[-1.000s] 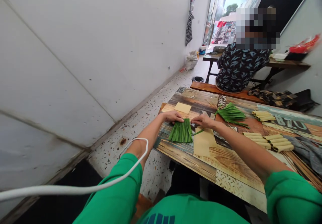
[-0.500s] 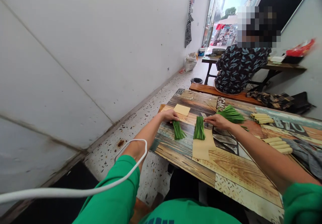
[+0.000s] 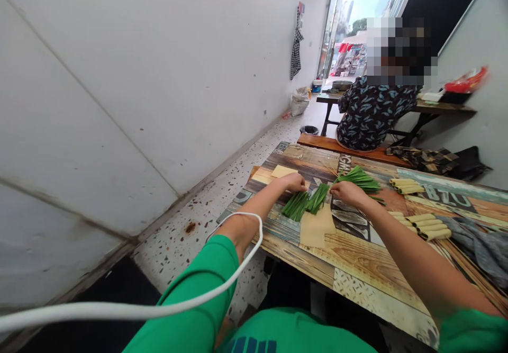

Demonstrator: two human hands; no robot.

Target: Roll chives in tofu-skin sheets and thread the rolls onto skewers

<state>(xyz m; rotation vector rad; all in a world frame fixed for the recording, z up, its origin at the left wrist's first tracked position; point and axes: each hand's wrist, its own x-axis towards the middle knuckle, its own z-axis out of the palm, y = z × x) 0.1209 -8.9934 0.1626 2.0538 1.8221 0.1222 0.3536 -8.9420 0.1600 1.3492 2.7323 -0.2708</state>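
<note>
My left hand (image 3: 294, 182) is closed on the top end of a bunch of cut green chives (image 3: 295, 207), which hangs just over the table. My right hand (image 3: 346, 192) pinches the upper end of a second chive bunch (image 3: 317, 198), tilted so that its lower end meets the first. Beneath these bunches lies a flat, pale yellow sheet that looks like tofu skin (image 3: 317, 228). Another such sheet (image 3: 282, 171) sits beyond my left forearm, partly covered by it. A larger pile of chives (image 3: 360, 179) spreads out behind my right hand.
Several yellow rolls (image 3: 431, 226) rest to the right, with more rolls (image 3: 407, 186) farther back. Beside them are a grey cloth (image 3: 478, 247) and thin sticks (image 3: 468, 271). A white cable (image 3: 222, 289) crosses my left arm. Another person (image 3: 373, 112) sits on a bench (image 3: 317, 140) ahead.
My left hand has moved right with its chives, bringing them against the other bunch. The right-hand bunch has gone from nearly upright to slanted, and my right hand has shifted slightly right.
</note>
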